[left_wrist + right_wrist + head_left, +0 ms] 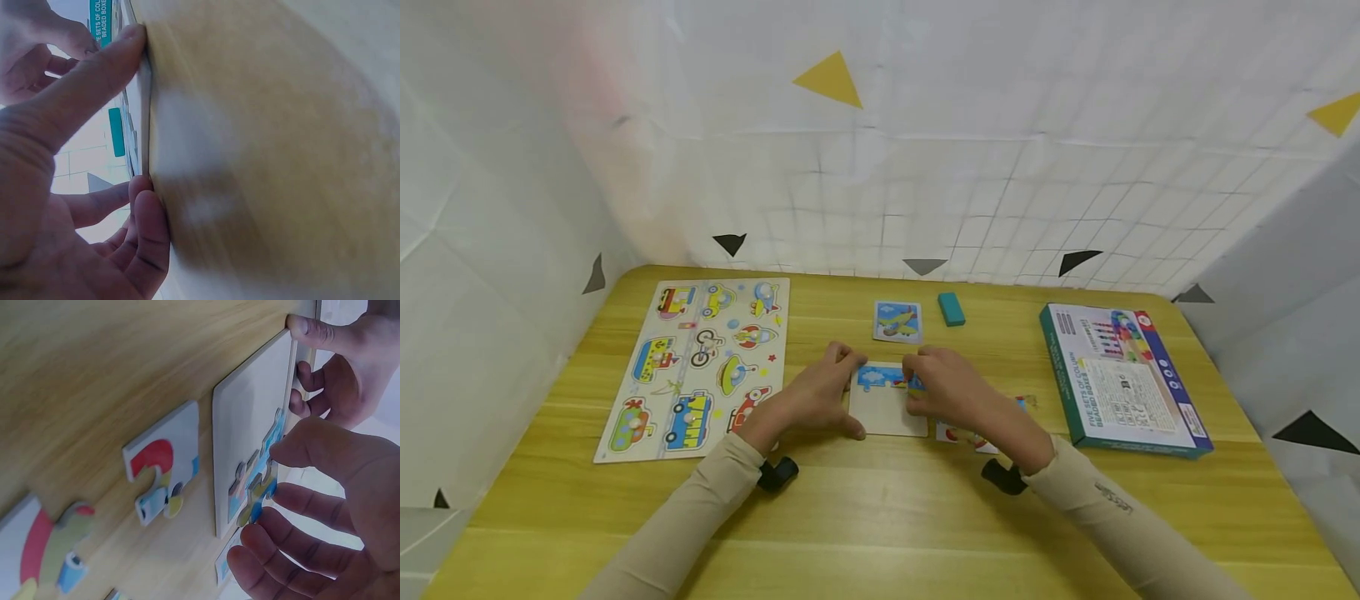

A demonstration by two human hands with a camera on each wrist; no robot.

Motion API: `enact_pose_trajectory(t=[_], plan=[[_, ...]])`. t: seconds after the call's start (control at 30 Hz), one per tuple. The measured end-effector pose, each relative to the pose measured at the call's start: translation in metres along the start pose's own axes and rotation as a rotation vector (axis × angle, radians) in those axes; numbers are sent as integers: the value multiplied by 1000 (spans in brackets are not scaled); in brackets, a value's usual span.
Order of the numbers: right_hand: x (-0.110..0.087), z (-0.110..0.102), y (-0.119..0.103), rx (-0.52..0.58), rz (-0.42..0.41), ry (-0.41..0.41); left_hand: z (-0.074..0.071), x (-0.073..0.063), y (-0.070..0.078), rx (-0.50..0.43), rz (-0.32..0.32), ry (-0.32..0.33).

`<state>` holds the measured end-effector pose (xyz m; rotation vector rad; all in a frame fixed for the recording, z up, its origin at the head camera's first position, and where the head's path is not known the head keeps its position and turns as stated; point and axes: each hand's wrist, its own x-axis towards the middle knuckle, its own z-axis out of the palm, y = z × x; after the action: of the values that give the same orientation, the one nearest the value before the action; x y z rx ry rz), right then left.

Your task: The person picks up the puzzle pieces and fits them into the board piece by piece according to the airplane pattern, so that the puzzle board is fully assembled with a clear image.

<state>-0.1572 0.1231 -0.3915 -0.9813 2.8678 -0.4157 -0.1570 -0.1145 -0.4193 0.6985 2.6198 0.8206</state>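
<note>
Right wrist view: pinching a puzzle piece [253, 501] with the right hand [375, 490], at the far right of the board [249, 412] — touching or just above, hard to tell. Gripping the board's left edge with the left hand [817, 392]. Could knock the laid pieces [874, 377] loose by pushing crooked — or drop the piece by pinching weakly.

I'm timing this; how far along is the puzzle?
Looks done: blue jigsaw pieces lie along the far edge of the pale square wooden board. In hand: the right hand pinches a yellow-blue jigsaw piece; the left hand holds the board. Remaining: the board's near part is bare; red-white jigsaw pieces lie loose beside it.
</note>
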Motion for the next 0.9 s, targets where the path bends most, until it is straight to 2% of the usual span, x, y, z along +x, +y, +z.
enact_pose_trajectory(t=[0.43,0.9], plan=[[7,4,-11,-11,-44,22,0,1,0,6,1,-2],[13,10,-20,-31,-52,10,-1,1,-1,2,14,-3]])
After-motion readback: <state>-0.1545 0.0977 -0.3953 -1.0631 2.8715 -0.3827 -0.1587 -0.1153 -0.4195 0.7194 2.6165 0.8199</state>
